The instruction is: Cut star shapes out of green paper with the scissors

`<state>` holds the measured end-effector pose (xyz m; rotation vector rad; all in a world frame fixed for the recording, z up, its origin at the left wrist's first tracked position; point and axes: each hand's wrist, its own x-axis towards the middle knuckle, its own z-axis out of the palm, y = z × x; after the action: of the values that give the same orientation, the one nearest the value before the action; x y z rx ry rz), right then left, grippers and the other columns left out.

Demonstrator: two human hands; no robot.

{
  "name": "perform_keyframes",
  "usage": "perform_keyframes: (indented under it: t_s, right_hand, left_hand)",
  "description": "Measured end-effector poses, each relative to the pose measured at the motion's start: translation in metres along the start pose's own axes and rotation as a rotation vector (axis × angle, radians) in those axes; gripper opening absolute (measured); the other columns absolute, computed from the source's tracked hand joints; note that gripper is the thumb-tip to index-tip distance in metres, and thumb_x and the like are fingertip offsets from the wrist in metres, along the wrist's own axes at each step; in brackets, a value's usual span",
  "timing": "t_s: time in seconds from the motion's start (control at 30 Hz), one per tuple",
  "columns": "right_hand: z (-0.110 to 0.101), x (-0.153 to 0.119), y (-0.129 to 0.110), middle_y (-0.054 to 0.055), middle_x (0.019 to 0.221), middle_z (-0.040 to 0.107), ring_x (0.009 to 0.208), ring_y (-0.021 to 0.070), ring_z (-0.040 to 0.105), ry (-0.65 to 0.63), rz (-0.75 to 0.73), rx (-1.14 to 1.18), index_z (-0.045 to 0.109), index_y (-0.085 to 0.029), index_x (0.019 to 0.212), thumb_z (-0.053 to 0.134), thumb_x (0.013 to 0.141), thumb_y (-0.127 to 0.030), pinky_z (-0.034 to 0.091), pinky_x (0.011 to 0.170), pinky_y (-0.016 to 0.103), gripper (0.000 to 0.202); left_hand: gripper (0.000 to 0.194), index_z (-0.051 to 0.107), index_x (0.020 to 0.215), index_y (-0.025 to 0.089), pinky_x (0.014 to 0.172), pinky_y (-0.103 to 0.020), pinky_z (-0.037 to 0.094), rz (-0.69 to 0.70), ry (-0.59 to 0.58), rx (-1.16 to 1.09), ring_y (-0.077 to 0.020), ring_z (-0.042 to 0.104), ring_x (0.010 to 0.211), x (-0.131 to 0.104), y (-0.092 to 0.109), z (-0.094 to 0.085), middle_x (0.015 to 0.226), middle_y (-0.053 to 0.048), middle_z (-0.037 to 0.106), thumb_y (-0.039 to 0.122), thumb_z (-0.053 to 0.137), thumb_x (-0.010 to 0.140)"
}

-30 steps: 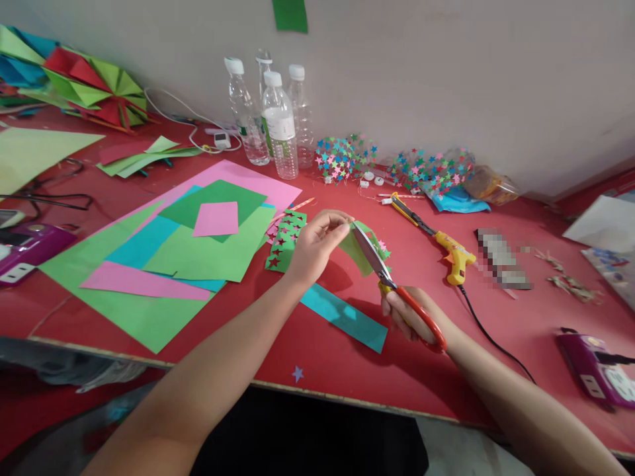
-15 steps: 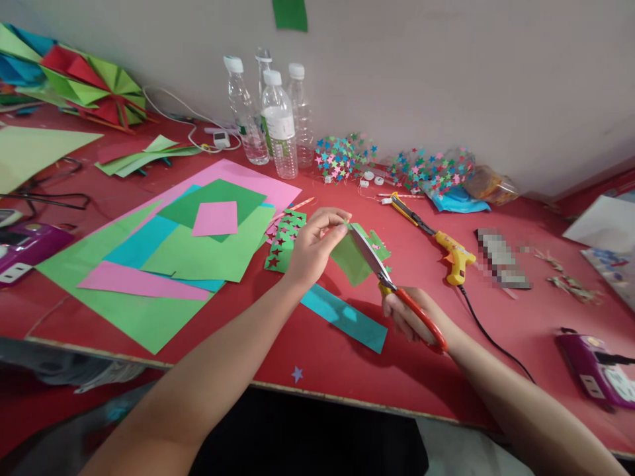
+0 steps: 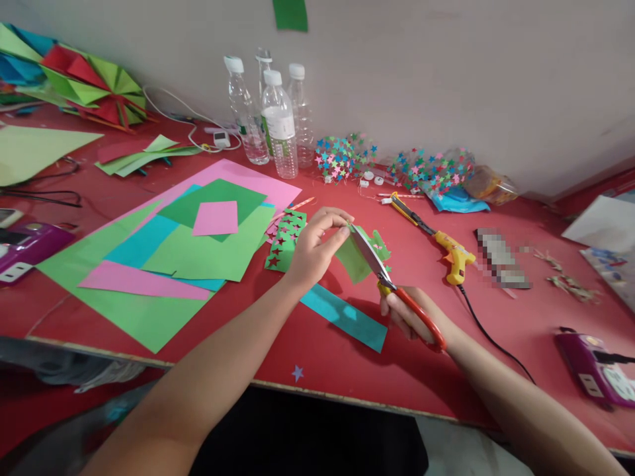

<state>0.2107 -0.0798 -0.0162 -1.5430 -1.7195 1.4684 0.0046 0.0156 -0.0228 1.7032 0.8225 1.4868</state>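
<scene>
My left hand (image 3: 320, 244) pinches the top corner of a small green paper piece (image 3: 354, 259) above the red table. My right hand (image 3: 409, 314) is wrapped round the red handles of the scissors (image 3: 371, 254). Their blades point up and left along the green paper, with the tips close to my left fingertips. Beneath lies a blue paper strip (image 3: 344, 317). A green sheet with star-shaped holes (image 3: 282, 250) is just left of my left hand.
Stacked coloured papers (image 3: 208, 248) cover the left side. Clear bottles (image 3: 280, 129) stand near the wall. A yellow glue gun (image 3: 454, 258) with its black cord lies right of the scissors. A purple power strip (image 3: 588, 370) sits at far right.
The green paper has shifted and turned slightly beside the blades. Both hands keep nearly the same places and their grips.
</scene>
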Motion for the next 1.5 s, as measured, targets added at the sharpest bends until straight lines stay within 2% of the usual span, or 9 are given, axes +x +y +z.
perform_keyframes:
  t_s: [0.53,0.9,1.23,1.37,1.5]
  right_hand:
    - [-0.002,0.001,-0.005,-0.005,0.037,0.044,0.032,0.0088,0.042,0.026,0.109,0.004,0.049,-0.020,0.064,0.046,0.076,-0.077,0.037,0.037,0.022,0.058]
    - [-0.003,0.002,-0.005,-0.005,0.036,0.044,0.031,0.0086,0.042,0.038,0.088,0.019,0.048,-0.020,0.062,0.052,0.076,-0.071,0.035,0.035,0.022,0.052]
    - [-0.002,0.002,-0.007,-0.006,0.037,0.041,0.032,0.0081,0.040,0.045,0.140,0.020,0.047,-0.020,0.063,0.053,0.074,-0.071,0.034,0.034,0.021,0.052]
    - [-0.003,0.003,-0.003,-0.006,0.038,0.042,0.032,0.0076,0.039,0.034,0.112,0.032,0.049,-0.020,0.065,0.054,0.074,-0.072,0.033,0.035,0.021,0.053]
    - [-0.002,0.002,0.003,-0.005,0.037,0.044,0.036,0.0095,0.043,-0.045,-0.012,0.070,0.054,-0.018,0.070,0.045,0.083,-0.070,0.041,0.045,0.024,0.055]
  left_hand:
    - [0.012,0.059,0.075,0.020,0.090,-0.036,0.044,-0.012,0.016,0.021,-0.0177,0.058,0.094,0.000,0.000,0.000,0.095,-0.005,0.062,0.022,0.055,0.086]
    - [0.012,0.060,0.075,0.020,0.089,-0.034,0.044,-0.029,0.020,-0.001,-0.0162,0.058,0.093,0.000,0.000,0.000,0.095,-0.005,0.062,0.020,0.055,0.086]
    - [0.013,0.059,0.073,0.020,0.087,-0.035,0.045,-0.046,0.020,-0.002,-0.0172,0.058,0.093,0.000,0.001,0.000,0.093,-0.005,0.062,0.021,0.056,0.085]
    - [0.012,0.059,0.073,0.020,0.086,-0.035,0.046,-0.055,0.025,-0.040,-0.0170,0.058,0.091,-0.001,0.002,0.002,0.092,-0.005,0.062,0.020,0.055,0.085]
    - [0.011,0.059,0.072,0.021,0.086,-0.035,0.046,-0.070,0.039,-0.085,-0.0168,0.058,0.090,-0.001,0.002,0.003,0.091,-0.004,0.062,0.020,0.056,0.083]
